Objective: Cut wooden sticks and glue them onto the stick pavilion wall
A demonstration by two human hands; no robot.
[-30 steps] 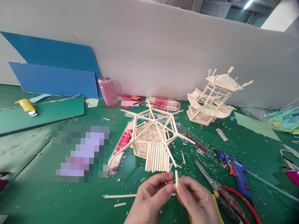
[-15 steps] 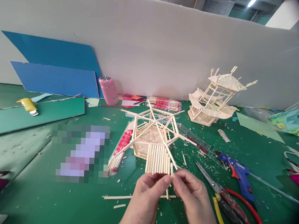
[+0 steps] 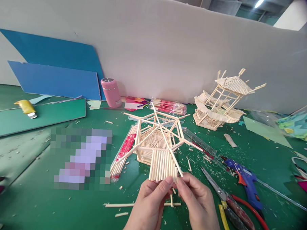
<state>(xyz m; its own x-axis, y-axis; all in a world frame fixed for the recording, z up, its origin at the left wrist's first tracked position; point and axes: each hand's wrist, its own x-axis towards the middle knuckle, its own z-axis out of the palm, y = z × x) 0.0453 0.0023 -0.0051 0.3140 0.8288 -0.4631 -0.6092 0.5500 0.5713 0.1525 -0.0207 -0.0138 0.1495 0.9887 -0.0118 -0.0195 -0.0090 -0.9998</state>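
A pavilion frame of thin wooden sticks [image 3: 139,141] stands on the table before me, with a hexagonal base and long sticks crossing on top. From its near side slopes a panel of short sticks laid side by side [image 3: 161,164]. My left hand [image 3: 149,203] pinches the lower edge of this panel, thumb on top. With thumb and fingertips, my right hand [image 3: 197,198] grips a short wooden stick [image 3: 175,173] at the panel's right edge, beside a long sloping stick. My fingers partly hide its lower end. Loose sticks [image 3: 119,205] lie under and beside my hands.
To the right lie scissors [image 3: 216,184], pliers with red and yellow handles [image 3: 263,218] and a blue glue gun [image 3: 247,180]. Another stick pavilion [image 3: 220,104] stands behind. Stick packs [image 3: 125,149], a pink flask [image 3: 111,92] and a yellow cutter [image 3: 26,107] are further left.
The short stick, which stood slightly apart in my right fingers, now lies against the panel's right edge. My left thumb has shifted slightly left and up.
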